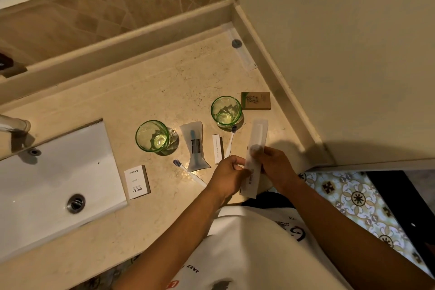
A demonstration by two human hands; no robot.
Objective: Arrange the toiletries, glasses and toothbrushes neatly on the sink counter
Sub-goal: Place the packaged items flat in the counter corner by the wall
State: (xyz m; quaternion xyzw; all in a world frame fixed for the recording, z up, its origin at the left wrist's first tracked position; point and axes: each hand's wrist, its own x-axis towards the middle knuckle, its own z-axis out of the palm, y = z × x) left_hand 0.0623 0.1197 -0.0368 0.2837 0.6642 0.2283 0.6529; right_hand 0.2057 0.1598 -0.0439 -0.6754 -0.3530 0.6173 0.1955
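Both hands hold a long white packet [257, 139] above the counter's front right: my left hand [229, 178] pinches its lower end, my right hand [274, 163] grips its middle. Two green glasses stand upright, one [153, 136] near the sink and one [226, 110] further right. Between them lies a clear wrapped packet with a dark tube [195, 146]. A toothbrush [188, 170] lies in front of it, and another toothbrush [230, 140] lies below the right glass. A slim white box [217, 148], a white hotel box [137, 182] and a brown soap box [255, 101] lie flat.
The white sink basin [47, 172] with its drain [75, 203] fills the left; a tap [11, 125] stands at its back edge. Another long white packet [242, 48] lies along the right upstand in the back corner. The wall [341, 54] bounds the counter [141, 92] on the right.
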